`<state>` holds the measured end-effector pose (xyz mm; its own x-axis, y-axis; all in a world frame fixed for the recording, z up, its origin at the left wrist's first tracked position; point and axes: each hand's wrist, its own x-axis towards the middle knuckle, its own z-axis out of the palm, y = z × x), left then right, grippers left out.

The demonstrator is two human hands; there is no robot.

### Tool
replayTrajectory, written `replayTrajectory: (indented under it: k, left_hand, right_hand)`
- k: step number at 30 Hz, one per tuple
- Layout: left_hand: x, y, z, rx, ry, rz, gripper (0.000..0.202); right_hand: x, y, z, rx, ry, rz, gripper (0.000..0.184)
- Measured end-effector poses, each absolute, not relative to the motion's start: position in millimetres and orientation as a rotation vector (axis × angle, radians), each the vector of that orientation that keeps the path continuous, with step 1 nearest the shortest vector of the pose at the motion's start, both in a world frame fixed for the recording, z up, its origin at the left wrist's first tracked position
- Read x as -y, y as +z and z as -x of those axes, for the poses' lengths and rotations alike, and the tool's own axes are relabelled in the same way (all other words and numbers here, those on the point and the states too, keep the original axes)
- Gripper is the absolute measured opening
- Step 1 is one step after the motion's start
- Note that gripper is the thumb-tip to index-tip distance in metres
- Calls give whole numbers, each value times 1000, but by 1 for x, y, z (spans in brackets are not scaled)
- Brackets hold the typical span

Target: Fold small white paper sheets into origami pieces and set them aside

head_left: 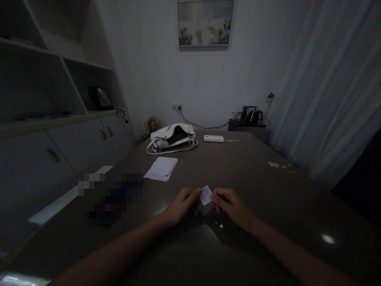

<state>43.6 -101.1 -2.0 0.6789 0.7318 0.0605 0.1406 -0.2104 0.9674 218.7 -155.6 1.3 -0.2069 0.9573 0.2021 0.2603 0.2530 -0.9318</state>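
A: What is the person's left hand (186, 204) doing?
B: It's pinching one edge of a small piece of white paper (206, 196), thumb pressed against curled fingers. The right hand (230, 204) is pinching the opposite edge, its fingers curling in too.
A: Where is the paper being held?
B: Between both hands, over the near half of the dark table (238, 171).
A: And what is lying farther out?
B: A stack of white sheets (161, 168) is resting toward the table's left side. A white handbag (166, 135) is slumping at the table's far left, its mouth gaping, and a white power bank (213, 138) is lying near the middle of the table's far end. Beyond the table's far right corner, a black kettle (254, 117) is standing.
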Motion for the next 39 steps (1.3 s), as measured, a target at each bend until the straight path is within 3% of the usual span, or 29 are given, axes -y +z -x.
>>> replayTrajectory:
  k: [15, 26, 39]
  left_hand:
    - [99, -3, -44, -742, 701, -1728, 56]
    - [101, 1, -46, -684, 582, -1741, 46]
    - [99, 1, -42, -776, 574, -1975, 58]
  right_hand:
    - [154, -1, -220, 1613, 980, 1107, 33]
    - [151, -6, -219, 1601, 922, 1126, 35]
    - [145, -10, -224, 1645, 1157, 1091, 38]
